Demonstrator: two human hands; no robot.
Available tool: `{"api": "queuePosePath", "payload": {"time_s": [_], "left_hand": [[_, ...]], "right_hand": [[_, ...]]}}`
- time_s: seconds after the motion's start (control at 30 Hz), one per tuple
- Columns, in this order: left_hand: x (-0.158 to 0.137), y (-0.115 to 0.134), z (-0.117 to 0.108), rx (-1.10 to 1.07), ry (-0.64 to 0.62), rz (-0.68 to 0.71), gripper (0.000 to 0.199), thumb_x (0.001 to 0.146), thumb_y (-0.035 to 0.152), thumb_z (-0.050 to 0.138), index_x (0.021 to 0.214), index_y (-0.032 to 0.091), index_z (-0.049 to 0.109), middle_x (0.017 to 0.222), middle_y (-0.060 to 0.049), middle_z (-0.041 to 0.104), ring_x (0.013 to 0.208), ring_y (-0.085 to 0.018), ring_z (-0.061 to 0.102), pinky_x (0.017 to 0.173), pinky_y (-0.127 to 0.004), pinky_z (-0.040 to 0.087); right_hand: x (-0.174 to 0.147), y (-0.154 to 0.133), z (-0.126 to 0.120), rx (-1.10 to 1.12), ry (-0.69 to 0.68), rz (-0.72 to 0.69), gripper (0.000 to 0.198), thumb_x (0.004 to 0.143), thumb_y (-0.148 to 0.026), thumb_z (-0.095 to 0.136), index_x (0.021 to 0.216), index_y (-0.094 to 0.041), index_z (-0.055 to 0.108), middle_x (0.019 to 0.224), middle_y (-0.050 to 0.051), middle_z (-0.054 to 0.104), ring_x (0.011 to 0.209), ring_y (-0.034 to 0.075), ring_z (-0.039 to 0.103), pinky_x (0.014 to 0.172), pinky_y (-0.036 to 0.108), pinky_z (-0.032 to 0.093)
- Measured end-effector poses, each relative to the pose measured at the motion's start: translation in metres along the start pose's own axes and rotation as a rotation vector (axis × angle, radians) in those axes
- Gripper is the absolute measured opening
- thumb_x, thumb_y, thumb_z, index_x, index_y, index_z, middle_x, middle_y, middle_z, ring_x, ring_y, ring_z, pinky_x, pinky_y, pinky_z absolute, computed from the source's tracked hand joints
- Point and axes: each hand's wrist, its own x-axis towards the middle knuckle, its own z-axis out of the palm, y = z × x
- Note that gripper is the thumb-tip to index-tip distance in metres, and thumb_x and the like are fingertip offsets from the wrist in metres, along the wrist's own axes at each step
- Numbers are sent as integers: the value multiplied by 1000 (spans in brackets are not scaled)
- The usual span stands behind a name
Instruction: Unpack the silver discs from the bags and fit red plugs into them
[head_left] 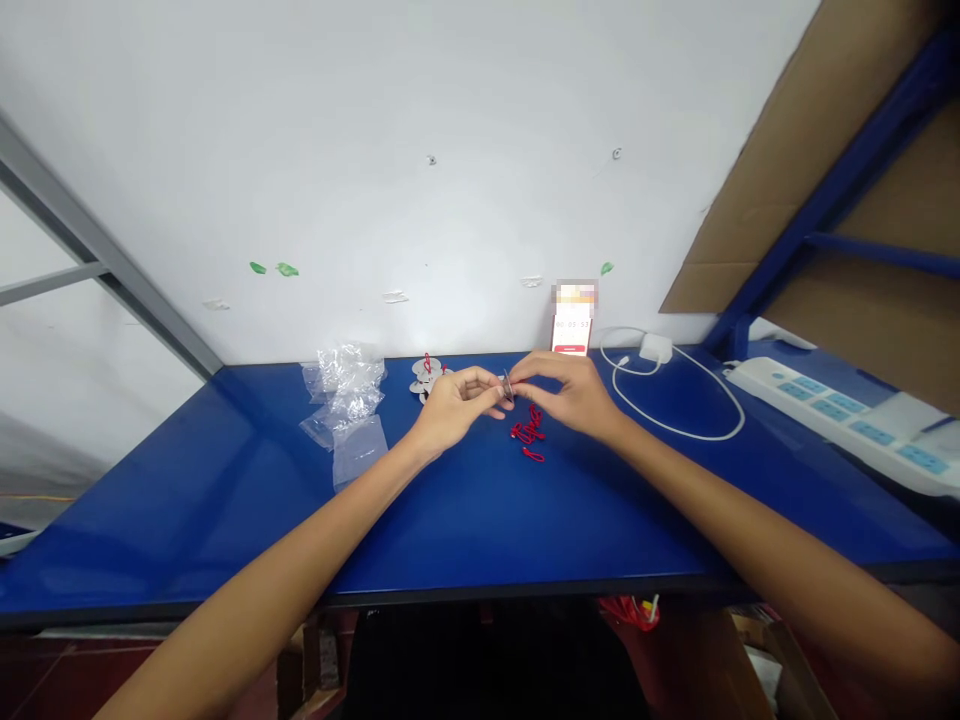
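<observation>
My left hand (463, 402) pinches a thin round disc (508, 386), turned nearly edge-on, above the middle of the blue table. From the other side my right hand (566, 388) closes thumb and forefinger on a bit of red cord (519, 382) against the disc. Whether the cord passes through the disc is too small to tell. Behind my left hand lies a cluster of pale round discs (427, 374), at least one with a red loop on it. A small heap of red cord loops (528, 432) lies just below my right hand.
Clear plastic bags (349, 395) are piled on the left of the blue table (450, 530). A phone (571, 325) showing a timer leans on the wall. To the right are a white charger with its cable (656, 348) and a power strip (840, 415).
</observation>
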Motion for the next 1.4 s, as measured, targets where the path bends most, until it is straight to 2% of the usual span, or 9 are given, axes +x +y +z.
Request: {"api": "queuePosePath", "payload": {"time_s": [0.07,0.2,0.37,0.53,0.73,0.83,0.97,1.23,1.4], "left_hand": [[1,-2,-2,-29,25,-14,26,91,38,82,95,14,72,91,-8,80,88,-21,81,80,-35,70],[2,-4,-5,-50,15,-30,24,89,34,82,92,14,70,81,-4,77,75,-17,78,73,-31,68],[3,-6,-7,-62,-46,-44,27,87,35,85,88,14,67,75,-2,73,66,-15,76,67,-27,65],[2,-2,-8,-49,-91,-29,33,89,42,85,90,15,66,76,-3,74,67,-17,78,68,-28,66],[5,8,-23,-6,-25,-2,29,92,41,81,92,16,68,77,-4,74,73,-19,80,74,-32,68],[6,12,-33,-8,-41,3,27,92,41,81,95,16,69,89,-7,77,82,-21,81,76,-33,69],[6,15,-33,-29,-87,-11,33,97,45,75,116,17,73,110,-12,79,86,-21,81,78,-36,70],[3,0,-17,174,-194,9,36,102,53,70,103,18,66,86,-6,74,76,-18,76,67,-29,66],[2,-1,-22,298,-204,45,36,105,52,67,92,19,65,74,-3,69,66,-15,69,61,-27,61]], "right_hand": [[-1,1,1,27,-39,7,20,101,-33,78,120,-27,77,113,8,80,101,24,77,94,45,66],[-4,3,6,65,-106,29,73,91,-37,90,155,-29,57,142,13,72,120,28,75,107,49,63],[-4,1,9,-43,-114,-54,49,96,-29,82,142,-32,70,125,7,79,109,24,77,98,44,64],[-1,-6,6,-10,-80,-95,55,94,-25,83,146,-35,70,124,5,78,109,23,76,98,44,64],[5,-11,-5,-14,-1,-34,51,94,-27,85,143,-35,74,121,6,80,98,23,77,94,45,66],[7,-9,-10,28,-21,-9,53,93,-29,87,144,-34,73,124,7,79,98,22,78,95,44,67],[3,-3,-7,19,-28,-8,53,94,-30,87,144,-34,73,125,7,78,99,23,77,96,45,66],[-5,10,5,-61,-100,-100,58,96,-26,83,151,-35,66,128,7,77,111,25,74,98,45,63],[-7,11,9,-70,-130,-45,51,96,-31,83,145,-34,69,122,6,77,106,24,75,94,43,64]]}}
